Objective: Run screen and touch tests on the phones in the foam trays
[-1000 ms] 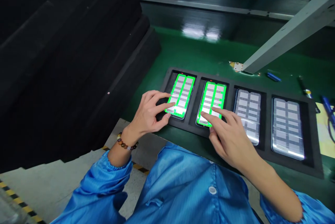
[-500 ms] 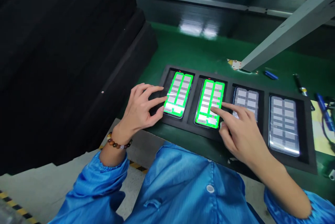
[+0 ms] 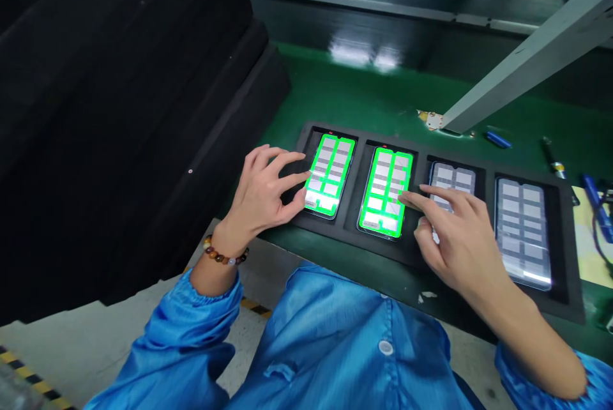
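Note:
Several smartphones lie face up in the cutouts of a black foam tray. The leftmost phone [image 3: 330,175] and the second phone [image 3: 385,193] show bright green screens with pale blocks. Grey-and-white blocks fill the screens of the third phone [image 3: 453,179] and the rightmost phone [image 3: 523,231]. My left hand [image 3: 268,193], a bead bracelet on its wrist, rests at the left edge of the leftmost phone with fingers spread. Over the third phone, partly covering it, is my right hand [image 3: 454,231]; its index fingertip is at the second phone's right edge, and it grips nothing.
The foam tray [image 3: 353,209] lies on a green bench [image 3: 311,81]. A tall stack of black foam [image 3: 143,110] stands at left. A grey metal post [image 3: 522,55] slants up behind the tray. Blue pens [image 3: 596,205] and a yellow sheet [image 3: 582,257] are at right.
My right hand has moved right, its index finger going from the middle of the second phone's screen to its right edge. The left hand has barely shifted.

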Tool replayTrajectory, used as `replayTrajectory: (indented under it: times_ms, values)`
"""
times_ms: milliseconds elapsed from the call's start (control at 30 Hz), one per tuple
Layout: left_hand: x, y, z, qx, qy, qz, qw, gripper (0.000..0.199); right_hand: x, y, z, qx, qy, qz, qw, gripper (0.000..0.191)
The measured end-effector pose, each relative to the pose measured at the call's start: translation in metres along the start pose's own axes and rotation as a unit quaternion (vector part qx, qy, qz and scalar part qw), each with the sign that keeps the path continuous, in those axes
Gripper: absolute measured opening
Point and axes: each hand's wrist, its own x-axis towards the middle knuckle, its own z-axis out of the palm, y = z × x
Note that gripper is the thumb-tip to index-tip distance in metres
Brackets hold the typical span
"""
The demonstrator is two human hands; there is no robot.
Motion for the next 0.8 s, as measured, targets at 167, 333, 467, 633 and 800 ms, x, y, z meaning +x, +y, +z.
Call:
replayTrajectory:
  times_ms: [167, 333, 467, 633, 800]
  values:
    - [0.021, 0.020, 0.013, -0.018, 0.001, 0.069, 0.997, 0.034, 0.028, -0.010, 0.018, 0.041, -0.013, -0.026, 0.999, 0.043]
    - [0.029, 0.022, 0.015, -0.021, -0.024, 0.080, 0.996, 0.038, 0.036, -0.010, 0.020, 0.042, -0.018, -0.019, 0.999, 0.044]
    - [0.015, 0.001, 0.006, 0.003, -0.003, 0.026, 1.000, 0.037, 0.019, 0.008, 0.008, 0.027, -0.002, 0.018, 0.999, 0.042]
    - [0.017, 0.002, 0.010, 0.014, 0.015, 0.029, 0.999, 0.034, 0.021, 0.014, 0.009, 0.034, 0.005, 0.027, 0.999, 0.042]
    - [0.040, 0.026, 0.022, -0.003, -0.032, 0.073, 0.997, 0.041, 0.046, 0.005, 0.025, 0.077, -0.028, -0.005, 0.997, 0.047]
